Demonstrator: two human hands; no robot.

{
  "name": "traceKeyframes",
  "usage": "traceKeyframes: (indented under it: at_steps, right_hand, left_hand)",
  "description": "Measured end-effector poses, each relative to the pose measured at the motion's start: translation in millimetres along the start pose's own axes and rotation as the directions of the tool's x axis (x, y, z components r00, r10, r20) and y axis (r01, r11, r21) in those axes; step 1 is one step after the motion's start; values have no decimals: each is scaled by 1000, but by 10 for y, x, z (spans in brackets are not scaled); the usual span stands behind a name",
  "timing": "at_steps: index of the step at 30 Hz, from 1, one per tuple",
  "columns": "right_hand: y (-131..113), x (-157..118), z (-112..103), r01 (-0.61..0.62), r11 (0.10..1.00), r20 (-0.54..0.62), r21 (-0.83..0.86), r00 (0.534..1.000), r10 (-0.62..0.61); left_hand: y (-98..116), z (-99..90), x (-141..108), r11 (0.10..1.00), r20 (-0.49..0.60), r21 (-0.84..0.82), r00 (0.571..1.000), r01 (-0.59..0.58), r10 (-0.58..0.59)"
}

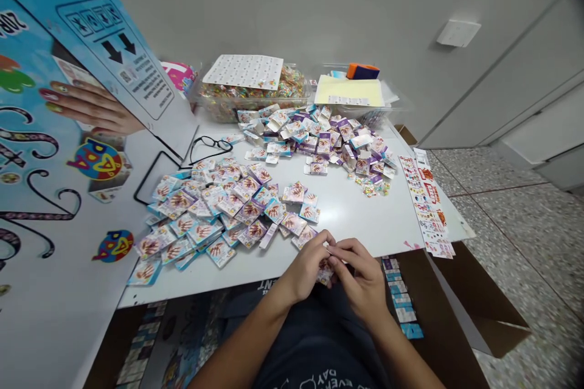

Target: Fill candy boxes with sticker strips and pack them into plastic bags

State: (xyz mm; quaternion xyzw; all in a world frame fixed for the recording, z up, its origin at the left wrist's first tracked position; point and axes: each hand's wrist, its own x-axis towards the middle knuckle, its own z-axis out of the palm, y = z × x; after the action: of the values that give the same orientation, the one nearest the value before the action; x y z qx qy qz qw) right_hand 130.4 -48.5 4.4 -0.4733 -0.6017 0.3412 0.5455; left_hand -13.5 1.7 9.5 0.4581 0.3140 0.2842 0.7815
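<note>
My left hand [306, 267] and my right hand [360, 275] meet at the table's front edge, above my lap. Between them they grip a small printed box [325, 271], mostly covered by my fingers. The fingertips of both hands pinch near its upper end; whether the flap is open I cannot tell. Just beyond my left hand spreads a large heap of small printed boxes [219, 200], blue and purple with a hand picture. Farther back lies a second pile of small boxes [319, 140], some with flaps standing up. Small colourful packets [371, 186] lie at its right edge.
At the back stand a clear tub of colourful packets [253, 103] and another clear tub [392, 108] with papers. Eyeglasses [210, 144] lie left. Sticker sheets [422, 200] overhang the right edge. A big printed carton [68, 134] blocks the left; a brown carton [483, 298] stands below right.
</note>
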Motion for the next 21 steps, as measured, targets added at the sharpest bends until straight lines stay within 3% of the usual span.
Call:
traceKeyframes:
  at_steps: [3, 5, 9, 12, 14, 16, 19, 21]
  right_hand:
    - [-26, 29, -29, 262, 934, 47, -241, 965, -258]
    - [-33, 44, -28, 293, 913, 62, -285, 956, -287]
    - [2, 30, 35, -21, 990, -35, -139, 999, 17]
    - [26, 10, 81, -257, 962, -62, 88, 963, 263]
    - [10, 26, 85, -328, 922, -38, 205, 939, 342]
    - [-30, 67, 69, -296, 932, -29, 207, 951, 308]
    - [-98, 124, 46, -103, 995, -53, -3, 993, 102]
    - [-120, 123, 50, 38, 988, -48, -150, 998, -46]
  left_hand:
    - [-47, -11, 2, 991, -6, -133, 1000, -28, 27]
    - [-76, 11, 7, 982, -47, -184, 999, -30, 22]
    - [-83, 69, 2, 995, -127, -66, 990, -69, 61]
    - [-50, 88, -14, 989, -149, 107, 982, -99, 114]
    - [-20, 86, -26, 979, -149, 184, 982, -89, 117]
    - [6, 75, -33, 972, -149, 219, 982, -79, 114]
    - [9, 44, -34, 977, -150, 207, 985, -56, 89]
    - [-18, 22, -34, 987, -140, 159, 989, -31, 54]
